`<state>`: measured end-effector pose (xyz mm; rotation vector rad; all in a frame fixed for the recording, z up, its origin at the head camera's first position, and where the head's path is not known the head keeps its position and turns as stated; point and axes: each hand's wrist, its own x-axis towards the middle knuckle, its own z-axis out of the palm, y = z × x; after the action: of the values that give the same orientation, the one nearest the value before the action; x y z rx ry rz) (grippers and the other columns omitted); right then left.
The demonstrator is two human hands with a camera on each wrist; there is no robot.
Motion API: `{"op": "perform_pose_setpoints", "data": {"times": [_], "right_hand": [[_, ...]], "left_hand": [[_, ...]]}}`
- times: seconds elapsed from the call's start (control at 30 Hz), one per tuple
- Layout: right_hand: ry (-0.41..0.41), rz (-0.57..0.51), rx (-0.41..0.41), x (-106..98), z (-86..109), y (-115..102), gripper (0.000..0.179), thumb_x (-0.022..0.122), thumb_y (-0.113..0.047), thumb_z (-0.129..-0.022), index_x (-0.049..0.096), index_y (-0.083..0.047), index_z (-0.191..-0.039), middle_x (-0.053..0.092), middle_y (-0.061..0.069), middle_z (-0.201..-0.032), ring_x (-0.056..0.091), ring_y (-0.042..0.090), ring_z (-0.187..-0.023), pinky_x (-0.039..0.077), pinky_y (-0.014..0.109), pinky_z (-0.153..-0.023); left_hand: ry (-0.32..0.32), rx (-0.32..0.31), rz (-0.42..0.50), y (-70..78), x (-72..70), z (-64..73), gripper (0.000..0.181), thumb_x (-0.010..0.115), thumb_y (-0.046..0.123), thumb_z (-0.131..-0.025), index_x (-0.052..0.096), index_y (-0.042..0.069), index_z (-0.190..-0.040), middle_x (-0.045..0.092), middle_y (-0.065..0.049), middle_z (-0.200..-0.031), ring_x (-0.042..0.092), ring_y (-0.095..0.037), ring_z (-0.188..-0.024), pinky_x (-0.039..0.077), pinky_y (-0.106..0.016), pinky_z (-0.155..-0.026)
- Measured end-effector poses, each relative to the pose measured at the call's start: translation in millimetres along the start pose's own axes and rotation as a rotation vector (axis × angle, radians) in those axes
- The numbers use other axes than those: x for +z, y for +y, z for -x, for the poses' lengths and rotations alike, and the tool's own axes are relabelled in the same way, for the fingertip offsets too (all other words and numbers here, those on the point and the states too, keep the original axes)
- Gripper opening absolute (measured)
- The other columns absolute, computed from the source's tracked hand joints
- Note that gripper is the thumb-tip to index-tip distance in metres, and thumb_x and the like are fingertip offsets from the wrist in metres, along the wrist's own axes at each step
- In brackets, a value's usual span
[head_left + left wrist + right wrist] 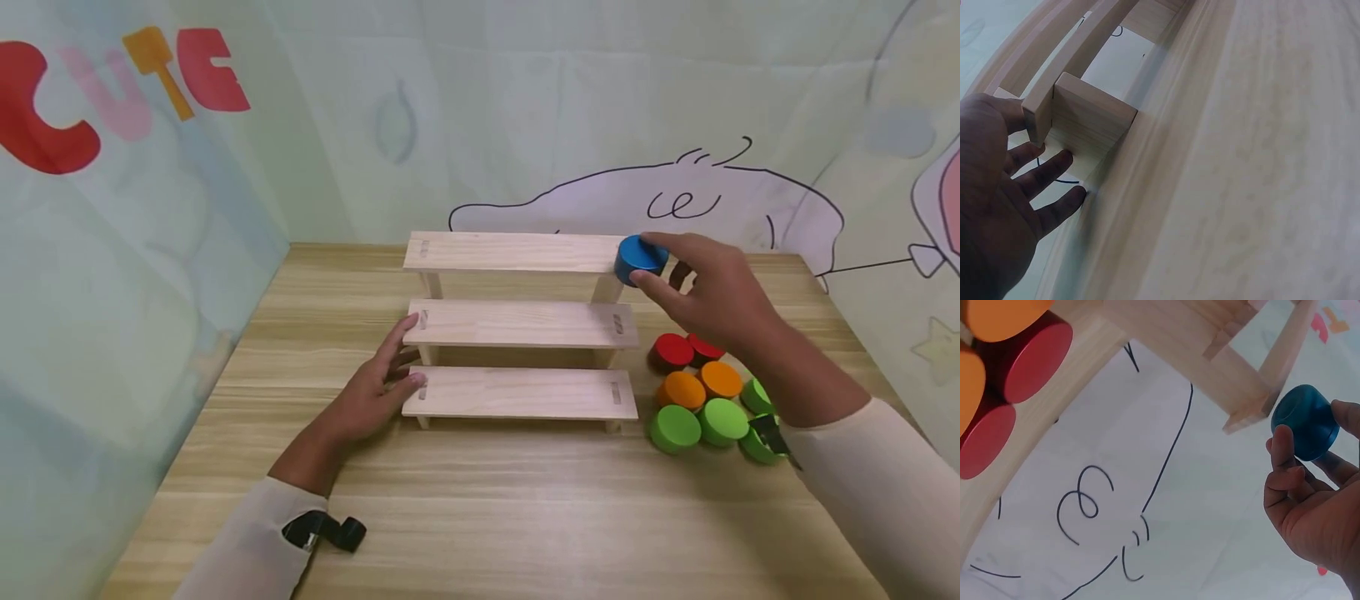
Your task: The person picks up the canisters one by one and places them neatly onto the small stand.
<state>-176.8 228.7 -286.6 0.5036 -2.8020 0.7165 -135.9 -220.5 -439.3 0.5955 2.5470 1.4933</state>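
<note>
A three-step wooden rack (517, 323) stands on the table. At the right end of its top step, my right hand (723, 287) pinches a blue cylindrical block (640, 260) between thumb and fingers. The right wrist view also shows the blue block (1305, 422) in the fingertips, close to the step's end; whether they touch I cannot tell. My left hand (367, 396) rests against the rack's left side, its fingers spread and touching the ends of the two lower steps. In the left wrist view, the left hand's thumb and fingers (1054, 172) lie around a step's end without curling tightly.
Right of the rack are red blocks (671, 352), orange blocks (681, 390) and several green blocks (723, 421), grouped on the wood-grain table (495, 517). A printed cloth backdrop (487, 108) hangs behind and at both sides.
</note>
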Motion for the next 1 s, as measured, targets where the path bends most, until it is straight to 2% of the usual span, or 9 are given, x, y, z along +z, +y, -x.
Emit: {"op": "perform_pose_setpoints", "data": {"times": [0.17,0.37,0.47,0.73,0.87,1.0], "right_hand": [[-0.028,-0.039,-0.013,9,-12.5,-15,0.06,0.072,-0.037,-0.107,0.056,-0.015,-0.161,0.072,0.017,-0.139,0.068,0.031,-0.103,0.054,0.034,-0.068],[-0.027,-0.062,-0.052,17,-27.6,-35,0.059,0.071,-0.036,-0.108,0.056,-0.013,-0.16,0.073,0.015,-0.132,0.06,0.027,-0.08,0.048,0.034,-0.061],[-0.052,-0.067,-0.059,22,-37.3,-45,0.06,0.071,-0.036,-0.108,0.055,-0.013,-0.161,0.072,0.013,-0.137,0.056,0.027,-0.075,0.046,0.035,-0.061],[-0.104,-0.13,-0.1,39,-67.3,-73,0.062,0.07,-0.037,-0.108,0.052,-0.014,-0.163,0.066,0.01,-0.152,0.055,0.027,-0.075,0.043,0.037,-0.063],[-0.126,-0.149,-0.127,48,-79.4,-87,0.061,0.07,-0.038,-0.108,0.054,-0.013,-0.162,0.064,0.009,-0.156,0.06,0.026,-0.085,0.047,0.037,-0.069],[-0.158,-0.169,-0.142,57,-88.9,-99,0.061,0.068,-0.04,-0.109,0.053,-0.013,-0.162,0.061,0.008,-0.161,0.067,0.027,-0.111,0.058,0.041,-0.085]], "left_hand": [[-0.001,0.013,-0.009,-0.7,-0.1,-1.6,0.083,0.057,0.019,-0.115,0.005,0.036,-0.177,0.024,-0.026,-0.18,0.047,-0.054,-0.154,0.044,-0.073,-0.118],[-0.008,0.017,-0.004,0.7,0.7,-1.3,0.083,0.057,0.018,-0.115,0.004,0.035,-0.177,0.024,-0.026,-0.18,0.047,-0.055,-0.153,0.045,-0.074,-0.118],[-0.005,0.016,-0.01,0.8,0.3,-0.8,0.083,0.057,0.019,-0.115,0.004,0.035,-0.177,0.024,-0.026,-0.18,0.048,-0.055,-0.153,0.045,-0.074,-0.117],[0.003,-0.005,-0.01,2.8,-2.2,0.8,0.083,0.057,0.021,-0.115,0.005,0.037,-0.177,0.026,-0.026,-0.179,0.049,-0.055,-0.152,0.045,-0.074,-0.117],[-0.005,0.007,-0.009,2.2,-2.3,0.3,0.083,0.056,0.02,-0.115,0.004,0.037,-0.177,0.026,-0.026,-0.179,0.05,-0.055,-0.151,0.045,-0.074,-0.117],[-0.005,0.016,-0.013,0.8,-3.0,0.7,0.083,0.056,0.019,-0.115,0.003,0.035,-0.177,0.028,-0.027,-0.178,0.052,-0.055,-0.15,0.046,-0.073,-0.116]]}}
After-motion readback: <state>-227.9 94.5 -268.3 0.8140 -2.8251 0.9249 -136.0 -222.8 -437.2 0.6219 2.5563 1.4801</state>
